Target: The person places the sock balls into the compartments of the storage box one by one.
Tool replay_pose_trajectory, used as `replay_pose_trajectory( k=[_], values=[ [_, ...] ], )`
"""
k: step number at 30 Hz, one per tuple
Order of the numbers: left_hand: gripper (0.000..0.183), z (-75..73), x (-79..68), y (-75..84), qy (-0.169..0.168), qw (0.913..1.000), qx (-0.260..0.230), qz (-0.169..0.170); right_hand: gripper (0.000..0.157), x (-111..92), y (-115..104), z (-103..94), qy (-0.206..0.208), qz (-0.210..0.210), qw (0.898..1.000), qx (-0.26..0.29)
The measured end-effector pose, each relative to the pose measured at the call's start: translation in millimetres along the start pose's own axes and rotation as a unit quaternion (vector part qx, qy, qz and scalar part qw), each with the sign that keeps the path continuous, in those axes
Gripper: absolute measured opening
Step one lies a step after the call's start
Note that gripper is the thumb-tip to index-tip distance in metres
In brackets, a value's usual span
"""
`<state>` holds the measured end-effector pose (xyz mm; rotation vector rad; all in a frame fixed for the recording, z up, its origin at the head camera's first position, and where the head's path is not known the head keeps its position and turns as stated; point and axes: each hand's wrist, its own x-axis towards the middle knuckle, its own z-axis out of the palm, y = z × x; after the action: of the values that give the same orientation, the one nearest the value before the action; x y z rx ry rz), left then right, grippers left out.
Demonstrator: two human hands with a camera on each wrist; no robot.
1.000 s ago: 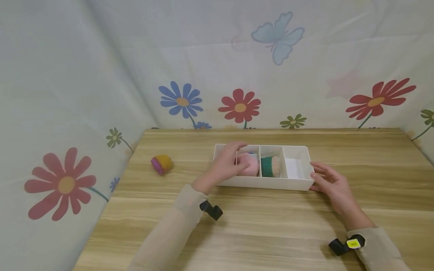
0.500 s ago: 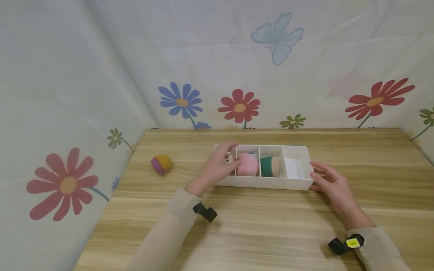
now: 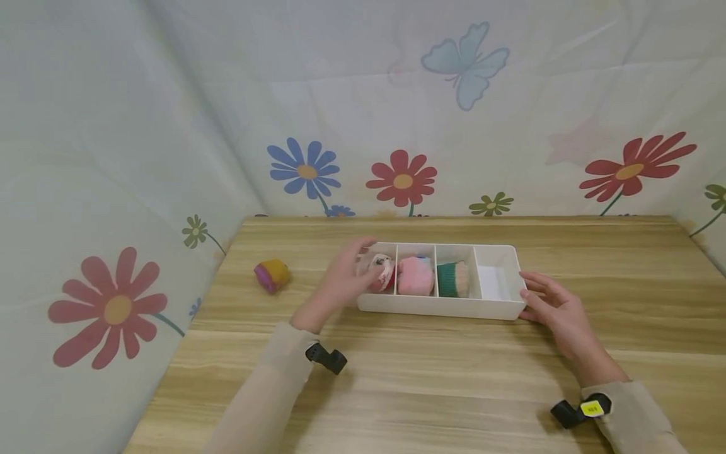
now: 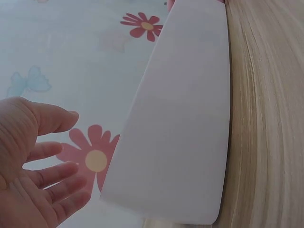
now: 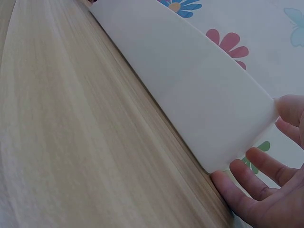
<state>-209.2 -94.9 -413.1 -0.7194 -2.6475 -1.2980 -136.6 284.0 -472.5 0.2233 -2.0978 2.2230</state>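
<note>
A white box (image 3: 442, 306) with a row of compartments stands on the table. Its leftmost compartment holds a white and red rolled sock (image 3: 386, 272), partly covered by my left hand (image 3: 344, 275). That hand hovers at the box's left end, thumb over the sock in the head view; the left wrist view shows its fingers relaxed with nothing between them. A pink rolled sock (image 3: 416, 275) and a green ribbed one with beige (image 3: 452, 279) fill the middle compartments. My right hand (image 3: 561, 318) holds the box's right end, thumb at the rim, fingertips along the end wall's lower edge.
A yellow and purple rolled sock (image 3: 272, 275) lies on the wooden table (image 3: 431, 384), left of the box. The box's rightmost compartment (image 3: 492, 280) shows a pale bottom. A flower-printed cloth (image 3: 363, 94) rises behind the table.
My left hand has moved left from over the pink sock to the box's left end, uncovering the pink sock and then the white and red one. The right hand stays put.
</note>
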Motion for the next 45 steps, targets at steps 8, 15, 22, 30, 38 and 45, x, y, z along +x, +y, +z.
replay_pose_trajectory(
  k=[8, 15, 22, 30, 38, 45],
  values=[
    [0.05, -7.2, -3.9, -6.5, 0.011, 0.9999, 0.005, -0.001, 0.041, 0, 0, 0.1, -0.001, 0.0, 1.0, -0.001],
    [0.049, -14.2, -7.1, -10.1, 0.024, 0.9996, 0.014, -0.011, 0.041, 1, 1, 0.2, -0.002, -0.003, 1.0, 0.004],
    [0.051, -22.2, -10.2, -11.6, 0.029, 0.9993, 0.019, -0.011, 0.041, 1, 2, 0.1, -0.003, -0.003, 1.0, 0.002],
    [0.053, -32.2, -14.7, -16.9, 0.034, 0.9988, 0.026, -0.024, 0.041, 1, 2, 0.0, 0.001, -0.001, 1.0, 0.0],
    [0.052, -43.0, -23.7, -24.6, 0.045, 0.9975, 0.039, -0.037, 0.041, 1, 2, 0.6, 0.003, 0.001, 1.0, 0.0],
    [0.052, -50.8, -34.4, -33.9, 0.057, 0.9972, 0.038, -0.031, 0.041, 1, 2, 1.0, 0.002, 0.001, 1.0, 0.006]
  ],
)
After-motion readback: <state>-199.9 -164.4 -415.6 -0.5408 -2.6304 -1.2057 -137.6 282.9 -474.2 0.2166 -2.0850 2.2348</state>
